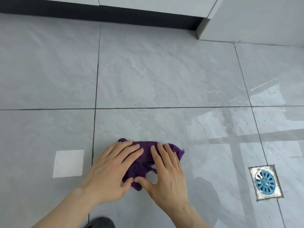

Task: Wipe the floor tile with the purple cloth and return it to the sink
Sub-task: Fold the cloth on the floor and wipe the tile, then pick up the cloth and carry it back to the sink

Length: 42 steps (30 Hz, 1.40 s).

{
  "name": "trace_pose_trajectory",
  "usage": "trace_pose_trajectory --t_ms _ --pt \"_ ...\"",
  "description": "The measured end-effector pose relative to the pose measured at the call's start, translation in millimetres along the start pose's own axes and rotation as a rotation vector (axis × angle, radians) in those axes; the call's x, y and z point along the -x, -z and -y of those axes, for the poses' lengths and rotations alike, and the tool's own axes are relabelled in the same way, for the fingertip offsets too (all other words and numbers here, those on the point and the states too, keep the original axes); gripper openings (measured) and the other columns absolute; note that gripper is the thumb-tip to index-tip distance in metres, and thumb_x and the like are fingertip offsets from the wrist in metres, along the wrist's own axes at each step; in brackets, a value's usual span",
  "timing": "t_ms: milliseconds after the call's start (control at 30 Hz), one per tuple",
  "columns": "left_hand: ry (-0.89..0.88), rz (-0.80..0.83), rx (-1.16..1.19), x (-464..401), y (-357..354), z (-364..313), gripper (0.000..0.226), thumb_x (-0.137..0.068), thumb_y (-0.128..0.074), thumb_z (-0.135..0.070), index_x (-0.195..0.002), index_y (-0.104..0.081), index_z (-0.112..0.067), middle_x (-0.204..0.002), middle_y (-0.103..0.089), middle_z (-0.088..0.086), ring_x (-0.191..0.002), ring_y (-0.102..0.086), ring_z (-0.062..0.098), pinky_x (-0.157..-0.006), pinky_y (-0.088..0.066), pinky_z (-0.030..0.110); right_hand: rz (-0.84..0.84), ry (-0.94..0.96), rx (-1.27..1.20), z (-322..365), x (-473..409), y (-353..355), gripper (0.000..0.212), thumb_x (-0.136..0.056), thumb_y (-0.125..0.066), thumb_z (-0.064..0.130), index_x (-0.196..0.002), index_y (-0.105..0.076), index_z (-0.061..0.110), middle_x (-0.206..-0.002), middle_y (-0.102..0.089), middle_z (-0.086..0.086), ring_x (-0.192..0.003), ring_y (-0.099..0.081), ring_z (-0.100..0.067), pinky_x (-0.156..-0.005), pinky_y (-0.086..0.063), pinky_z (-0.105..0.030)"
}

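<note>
A crumpled purple cloth lies on a grey floor tile, near that tile's left grout line. My left hand presses flat on the cloth's left part, fingers spread. My right hand presses flat on its right part, fingers spread too. The two thumbs nearly meet over the cloth's near edge. Most of the cloth is hidden under the palms. No sink is in view.
A square floor drain with a blue grate sits at the right. A white square patch lies left of my hands. White cabinets with a dark toe kick run along the far edge. A dark shoe tip shows at the bottom.
</note>
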<state>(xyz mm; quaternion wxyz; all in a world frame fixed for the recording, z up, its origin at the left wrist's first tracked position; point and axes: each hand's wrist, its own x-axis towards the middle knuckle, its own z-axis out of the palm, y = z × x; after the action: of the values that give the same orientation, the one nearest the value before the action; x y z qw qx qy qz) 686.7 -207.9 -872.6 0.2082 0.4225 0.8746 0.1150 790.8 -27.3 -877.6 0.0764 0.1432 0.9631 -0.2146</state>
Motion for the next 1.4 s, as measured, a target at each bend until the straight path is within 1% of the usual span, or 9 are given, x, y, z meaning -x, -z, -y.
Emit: trace_pose_trajectory --t_ms 133,267,367,467,600,767,1000,1300,1400 --pt "0.067 -0.024 -0.032 7 -6 -9 0.084 -0.075 -0.075 -0.049 -0.15 -0.045 -0.026 -0.154 -0.049 -0.01 -0.144 -0.043 0.014 -0.118 -0.033 0.029 -0.003 -0.008 0.017 7 1 -5 0.086 -0.071 -0.079 0.055 -0.143 -0.052 0.018 -0.149 -0.055 -0.001 -0.141 -0.047 -0.026 -0.11 -0.047 -0.043" --pt "0.183 -0.09 0.004 5 -6 -28 0.069 -0.064 -0.089 -0.039 -0.127 -0.063 -0.025 -0.119 -0.07 -0.011 -0.11 -0.066 0.015 -0.078 -0.06 0.028 -0.116 0.061 0.0 11 5 -8 0.063 -0.064 -0.09 0.022 -0.122 -0.068 0.015 -0.117 -0.074 0.004 -0.101 -0.069 -0.022 -0.076 -0.062 -0.033" --pt "0.256 -0.08 -0.01 3 -9 -40 0.058 -0.057 -0.09 -0.03 -0.11 -0.065 -0.025 -0.093 -0.07 -0.013 -0.086 -0.067 0.015 -0.049 -0.051 0.025 -0.131 0.075 0.057 10 9 -9 0.058 -0.059 -0.09 0.015 -0.114 -0.072 0.016 -0.094 -0.073 0.009 -0.075 -0.064 -0.017 -0.053 -0.045 -0.023" --pt "0.289 -0.037 -0.006 2 -14 -49 0.056 -0.052 -0.087 -0.019 -0.101 -0.06 -0.025 -0.081 -0.066 -0.012 -0.072 -0.064 0.016 -0.039 -0.041 0.026 -0.09 0.066 0.071 10 14 -10 0.052 -0.057 -0.088 0.016 -0.106 -0.073 0.02 -0.075 -0.065 0.011 -0.062 -0.056 -0.015 -0.045 -0.03 -0.022" --pt "0.291 0.086 -0.015 -2 -7 -60 0.055 -0.052 -0.086 -0.016 -0.096 -0.054 -0.024 -0.075 -0.064 -0.009 -0.066 -0.062 0.016 -0.043 -0.03 0.024 0.096 -0.019 0.057 17 15 6 0.03 -0.063 -0.08 0.019 -0.086 -0.062 0.023 -0.068 -0.059 0.008 -0.053 -0.046 -0.017 -0.039 -0.025 -0.022" --pt "0.262 0.288 -0.01 13 46 -90 0.036 -0.088 -0.06 -0.022 -0.118 -0.041 -0.02 -0.108 -0.066 0.002 -0.098 -0.063 0.024 -0.067 -0.04 0.033 0.477 -0.118 0.025 31 22 78 0.025 -0.08 -0.067 0.03 -0.1 -0.059 0.018 -0.095 -0.069 -0.002 -0.073 -0.052 -0.027 -0.061 -0.04 -0.034" --pt "0.236 0.282 0.007 50 175 -144 0.033 -0.083 -0.06 -0.029 -0.112 -0.044 -0.023 -0.1 -0.066 -0.003 -0.09 -0.062 0.023 -0.066 -0.039 0.034 0.43 -0.139 -0.066 71 62 205 0.021 -0.078 -0.065 0.031 -0.098 -0.062 0.026 -0.091 -0.069 0.005 -0.08 -0.062 -0.023 -0.063 -0.037 -0.031" --pt "0.202 0.205 0.056 103 356 -230 0.038 -0.086 -0.064 -0.038 -0.119 -0.048 -0.03 -0.112 -0.055 -0.01 -0.102 -0.059 0.019 -0.085 -0.043 0.034 0.352 -0.168 -0.044 139 114 403 0.027 -0.082 -0.066 0.039 -0.102 -0.062 0.022 -0.095 -0.057 0.005 -0.076 -0.048 -0.021 -0.069 -0.033 -0.031" --pt "0.212 0.171 0.098 119 430 -263 0.039 -0.087 -0.064 -0.038 -0.122 -0.048 -0.033 -0.112 -0.053 -0.011 -0.104 -0.059 0.017 -0.087 -0.042 0.033 0.303 -0.177 -0.062 165 128 477 0.028 -0.083 -0.067 0.043 -0.101 -0.062 0.023 -0.095 -0.058 0.006 -0.081 -0.056 -0.023 -0.071 -0.036 -0.031"
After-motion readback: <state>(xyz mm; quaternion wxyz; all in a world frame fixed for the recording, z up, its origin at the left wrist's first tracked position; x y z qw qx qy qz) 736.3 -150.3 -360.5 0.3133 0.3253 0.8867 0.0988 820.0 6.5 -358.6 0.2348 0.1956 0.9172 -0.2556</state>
